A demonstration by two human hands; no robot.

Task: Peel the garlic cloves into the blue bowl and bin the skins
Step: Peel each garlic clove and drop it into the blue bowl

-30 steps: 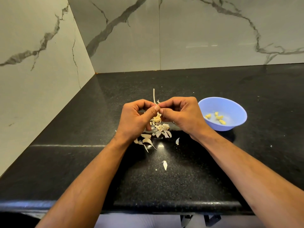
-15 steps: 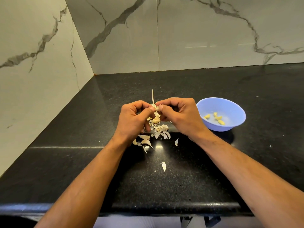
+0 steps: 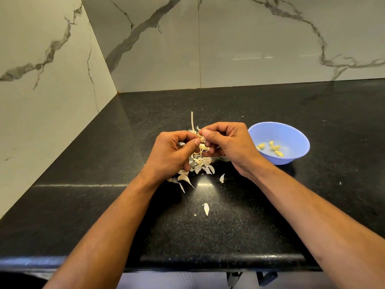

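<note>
Both hands meet above a pile of garlic skins (image 3: 201,164) on the black counter. My left hand (image 3: 173,155) and my right hand (image 3: 227,144) pinch one small garlic clove (image 3: 202,139) between thumbs and fingertips. A thin dry garlic stem (image 3: 192,122) sticks up behind the hands. To the right stands the blue bowl (image 3: 291,132) with several peeled cloves (image 3: 275,148) inside. Loose skins lie nearer me: one (image 3: 222,177) right of the pile, another (image 3: 206,209) further forward.
The black granite counter (image 3: 270,205) runs into a corner of marble-patterned walls (image 3: 145,49) at the back and left. Its front edge (image 3: 208,260) is close below my forearms. No bin is in view.
My hands have shifted slightly, the right thumb now drawn a little apart from the left thumb at the clove. The bowl and skins lie as before.
</note>
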